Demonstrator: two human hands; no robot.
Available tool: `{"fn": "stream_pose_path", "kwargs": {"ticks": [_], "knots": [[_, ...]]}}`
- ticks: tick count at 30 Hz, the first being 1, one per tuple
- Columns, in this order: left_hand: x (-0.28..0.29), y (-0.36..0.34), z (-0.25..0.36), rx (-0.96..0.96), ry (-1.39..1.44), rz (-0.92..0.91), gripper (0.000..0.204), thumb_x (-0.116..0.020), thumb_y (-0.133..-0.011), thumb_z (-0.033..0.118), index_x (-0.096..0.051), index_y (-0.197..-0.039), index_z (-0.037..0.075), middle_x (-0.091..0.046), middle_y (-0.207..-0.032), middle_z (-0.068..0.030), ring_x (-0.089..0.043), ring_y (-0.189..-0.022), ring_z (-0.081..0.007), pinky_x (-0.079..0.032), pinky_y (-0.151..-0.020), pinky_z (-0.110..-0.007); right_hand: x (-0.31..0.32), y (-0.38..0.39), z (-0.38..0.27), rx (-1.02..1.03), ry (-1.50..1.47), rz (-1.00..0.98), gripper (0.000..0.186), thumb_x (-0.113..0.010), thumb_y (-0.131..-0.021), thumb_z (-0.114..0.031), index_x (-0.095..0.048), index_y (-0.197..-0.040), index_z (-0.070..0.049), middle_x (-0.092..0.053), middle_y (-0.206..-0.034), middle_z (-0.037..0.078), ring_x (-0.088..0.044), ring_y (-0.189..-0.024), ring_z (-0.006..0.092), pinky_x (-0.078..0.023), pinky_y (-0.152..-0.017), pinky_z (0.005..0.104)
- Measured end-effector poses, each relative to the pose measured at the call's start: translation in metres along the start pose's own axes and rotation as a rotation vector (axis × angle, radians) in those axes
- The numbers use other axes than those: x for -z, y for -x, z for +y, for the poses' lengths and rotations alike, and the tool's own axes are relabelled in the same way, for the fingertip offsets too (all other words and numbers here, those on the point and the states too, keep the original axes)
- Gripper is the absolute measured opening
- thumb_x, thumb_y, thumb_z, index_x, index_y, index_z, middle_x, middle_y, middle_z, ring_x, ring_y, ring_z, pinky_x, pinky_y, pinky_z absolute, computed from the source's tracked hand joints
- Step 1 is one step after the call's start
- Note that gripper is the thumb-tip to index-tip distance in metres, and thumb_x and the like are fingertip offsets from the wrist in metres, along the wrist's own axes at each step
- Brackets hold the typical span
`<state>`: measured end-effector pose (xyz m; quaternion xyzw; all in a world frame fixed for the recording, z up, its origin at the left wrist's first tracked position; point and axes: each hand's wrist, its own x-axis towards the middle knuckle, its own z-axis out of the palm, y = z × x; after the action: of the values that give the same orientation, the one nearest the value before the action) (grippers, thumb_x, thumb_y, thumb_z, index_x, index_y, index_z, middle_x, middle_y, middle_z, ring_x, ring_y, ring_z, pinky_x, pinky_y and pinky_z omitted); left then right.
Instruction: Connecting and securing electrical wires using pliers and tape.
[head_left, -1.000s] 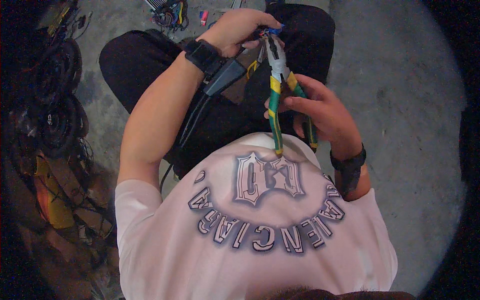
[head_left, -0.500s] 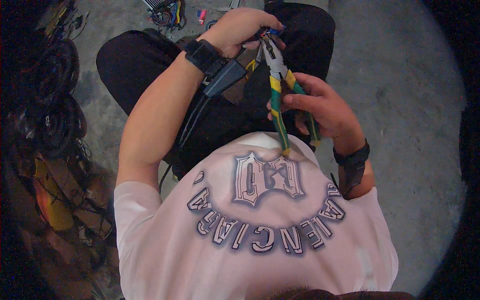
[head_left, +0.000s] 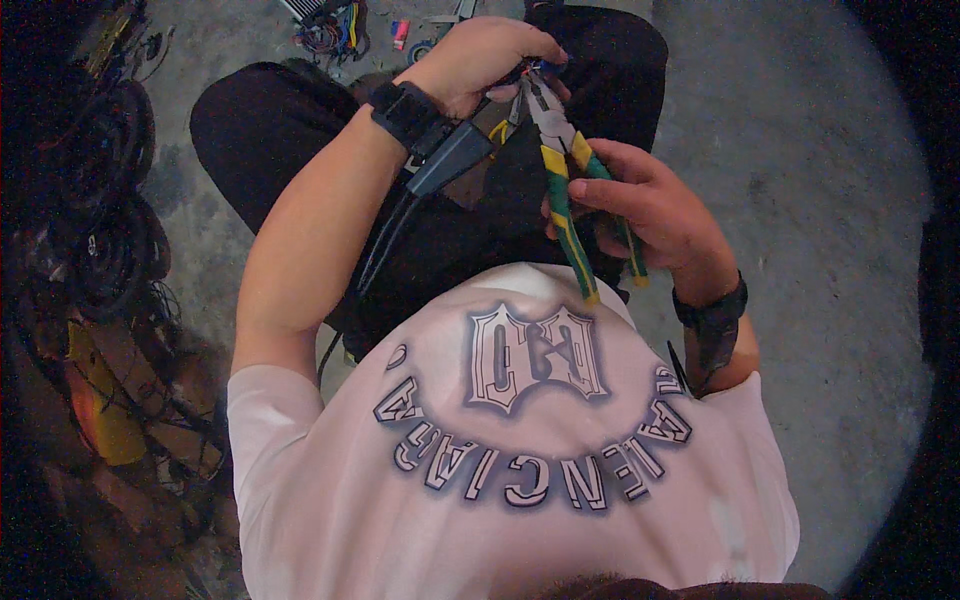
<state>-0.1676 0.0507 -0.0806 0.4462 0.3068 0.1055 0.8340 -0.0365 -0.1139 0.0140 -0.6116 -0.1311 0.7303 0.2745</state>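
Note:
My right hand is closed round the green-and-yellow handles of a pair of combination pliers. The handles stand somewhat apart, and the jaws point up to the fingers of my left hand. That hand is closed, palm down, on thin wires with blue and a little red showing; most of them are hidden under the fingers. Just below the left hand, another tool with a yellow handle part sticks out beside the pliers. Whether the jaws touch the wires I cannot tell.
I sit with my legs bent in dark trousers. Ahead on the floor are bundled coloured wires, a small red-and-white item and a blue ring-shaped roll. Black cable coils and a brown pile with a yellow piece lie left.
The pliers' handles have swung slightly to the right, with my right hand following. My left hand has stayed nearly in place on the wires.

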Motion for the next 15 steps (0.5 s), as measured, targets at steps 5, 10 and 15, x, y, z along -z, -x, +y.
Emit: {"fn": "stream_pose_path", "kwargs": {"ticks": [5,10,15], "knots": [[0.002,-0.001,0.000,0.012,-0.021,-0.038,0.021,-0.062,-0.086,0.012,-0.067,-0.097,-0.006,-0.072,-0.086,-0.0165,-0.073,-0.075,-0.0230,-0.047,-0.053,-0.024,-0.002,0.001,-0.002,-0.026,0.035,0.047,0.043,-0.063,-0.092,-0.011,-0.048,-0.131,-0.002,-0.070,-0.098,0.012,-0.071,-0.081,0.0185,-0.039,-0.042,0.0178],[0.000,-0.002,0.000,-0.003,-0.019,-0.012,0.020,-0.062,-0.086,0.012,-0.069,-0.095,-0.005,-0.072,-0.085,-0.0151,-0.073,-0.076,-0.0222,-0.047,-0.053,-0.024,-0.001,0.004,-0.010,-0.053,0.181,0.066,0.046,-0.071,-0.087,-0.012,-0.052,-0.128,-0.003,-0.069,-0.094,0.007,-0.066,-0.072,0.0107,-0.037,-0.044,0.0169],[0.001,-0.002,-0.005,-0.075,-0.062,0.011,0.020,-0.064,-0.084,0.012,-0.070,-0.093,-0.005,-0.071,-0.087,-0.0122,-0.072,-0.075,-0.0214,-0.048,-0.056,-0.025,0.004,-0.005,-0.003,0.174,0.659,0.176,0.039,-0.074,-0.081,-0.022,-0.060,-0.111,-0.001,-0.066,-0.090,0.010,-0.061,-0.075,0.0177,-0.049,-0.062,0.0337]]}}
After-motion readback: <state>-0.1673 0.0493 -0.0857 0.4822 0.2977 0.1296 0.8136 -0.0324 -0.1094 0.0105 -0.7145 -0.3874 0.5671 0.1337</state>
